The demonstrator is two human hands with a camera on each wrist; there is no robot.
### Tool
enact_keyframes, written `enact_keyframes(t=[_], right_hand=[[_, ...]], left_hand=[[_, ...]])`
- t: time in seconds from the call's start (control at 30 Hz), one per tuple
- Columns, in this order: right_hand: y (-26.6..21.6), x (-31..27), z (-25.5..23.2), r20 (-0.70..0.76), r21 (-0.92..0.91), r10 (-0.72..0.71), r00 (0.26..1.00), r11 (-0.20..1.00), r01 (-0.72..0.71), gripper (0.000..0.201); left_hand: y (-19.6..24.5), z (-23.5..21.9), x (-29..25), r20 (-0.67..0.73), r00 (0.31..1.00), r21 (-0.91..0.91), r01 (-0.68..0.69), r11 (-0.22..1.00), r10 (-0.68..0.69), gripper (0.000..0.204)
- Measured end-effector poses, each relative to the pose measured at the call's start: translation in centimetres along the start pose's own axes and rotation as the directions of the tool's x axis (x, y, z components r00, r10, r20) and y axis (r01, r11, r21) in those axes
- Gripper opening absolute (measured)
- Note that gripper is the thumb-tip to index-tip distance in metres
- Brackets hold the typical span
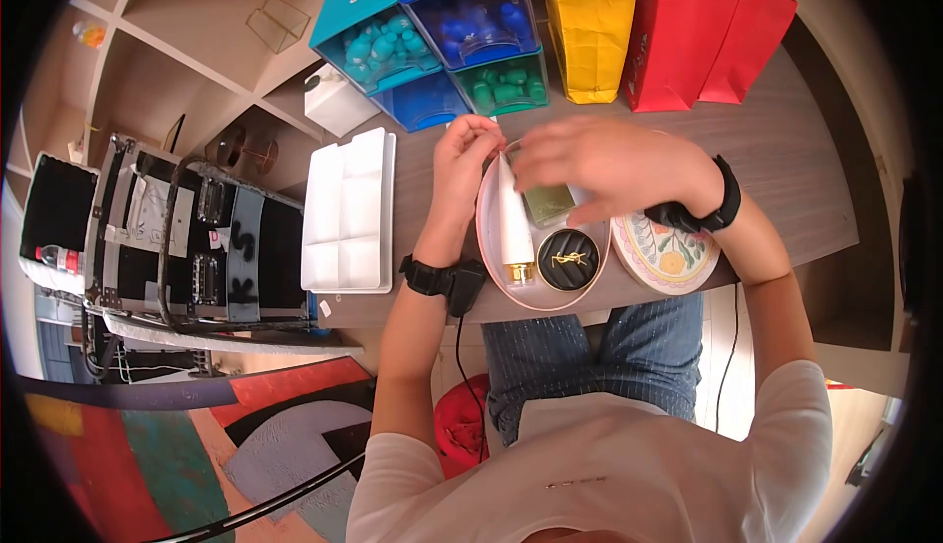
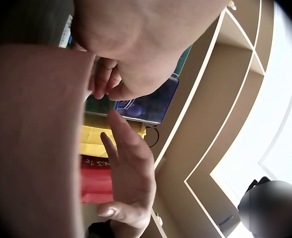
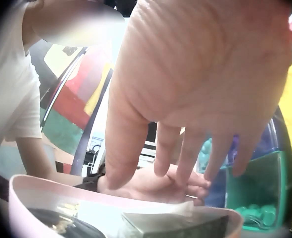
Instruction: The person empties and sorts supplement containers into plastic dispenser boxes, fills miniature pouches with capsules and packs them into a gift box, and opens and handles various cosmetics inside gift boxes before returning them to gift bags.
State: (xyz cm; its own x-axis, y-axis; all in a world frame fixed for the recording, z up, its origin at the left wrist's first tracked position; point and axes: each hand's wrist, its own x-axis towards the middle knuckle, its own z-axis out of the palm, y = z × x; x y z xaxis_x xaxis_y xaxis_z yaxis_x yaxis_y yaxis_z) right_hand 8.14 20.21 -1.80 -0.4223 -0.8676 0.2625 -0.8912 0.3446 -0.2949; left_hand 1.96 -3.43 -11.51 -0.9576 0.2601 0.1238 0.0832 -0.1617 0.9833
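In the head view a pink oval tray (image 1: 482, 244) sits before the person. It holds a white tube (image 1: 515, 217) with a gold cap, a round black compact (image 1: 569, 259) with a gold emblem, and a green square box (image 1: 548, 205). The left hand (image 1: 462, 165), fingers curled, pinches the tube's flat end at the tray's far rim. Over the tray hovers the right hand (image 1: 619, 162), blurred, its fingers apart and holding nothing. In the right wrist view that right hand (image 3: 200, 74) spreads above the box (image 3: 171, 224), with the left hand (image 3: 151, 184) beyond the rim.
A round floral-patterned plate (image 1: 668, 256) lies right of the tray. To the left is a white compartment tray (image 1: 349, 214). Behind stand colored clear-front bins (image 1: 471, 18) with small items, a yellow bag (image 1: 589, 32) and red bags (image 1: 688, 37).
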Motion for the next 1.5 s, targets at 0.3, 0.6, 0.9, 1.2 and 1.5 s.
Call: enact_keyframes(t=[0.3, 0.6, 0.9, 1.2, 1.5], right_hand=[[-4.8, -0.3, 2.9, 0.248, -0.084, 0.088, 0.965, 0.994, -0.069, 0.047], [-5.6, -0.2, 3.8, 0.278, -0.137, 0.124, 0.952, 0.987, -0.089, 0.052], [-6.0, -0.4, 4.4, 0.278, -0.167, 0.167, 0.946, 0.978, -0.123, 0.057], [-5.7, 0.0, -0.3, 0.161, 0.016, 0.007, 0.987, 1.0, -0.01, 0.051], [-3.2, 0.5, -2.5, -0.398, -0.111, 0.052, 0.916, 0.988, -0.104, 0.078]], left_hand=[[0.0, -0.1, 0.0, 0.016, 1.0, -0.016, -0.006, 1.0, 0.007, 0.009], [0.1, 0.1, 0.0, 0.01, 1.0, -0.012, 0.007, 1.0, -0.007, 0.009], [0.0, 0.2, 0.1, -0.003, 1.0, -0.047, 0.021, 0.999, -0.021, 0.01], [0.7, 0.5, -0.3, -0.066, 0.993, 0.011, -0.102, 0.995, 0.103, 0.005], [2.0, 1.0, -2.1, 0.421, 0.888, -0.347, -0.031, 0.937, 0.185, 0.09]])
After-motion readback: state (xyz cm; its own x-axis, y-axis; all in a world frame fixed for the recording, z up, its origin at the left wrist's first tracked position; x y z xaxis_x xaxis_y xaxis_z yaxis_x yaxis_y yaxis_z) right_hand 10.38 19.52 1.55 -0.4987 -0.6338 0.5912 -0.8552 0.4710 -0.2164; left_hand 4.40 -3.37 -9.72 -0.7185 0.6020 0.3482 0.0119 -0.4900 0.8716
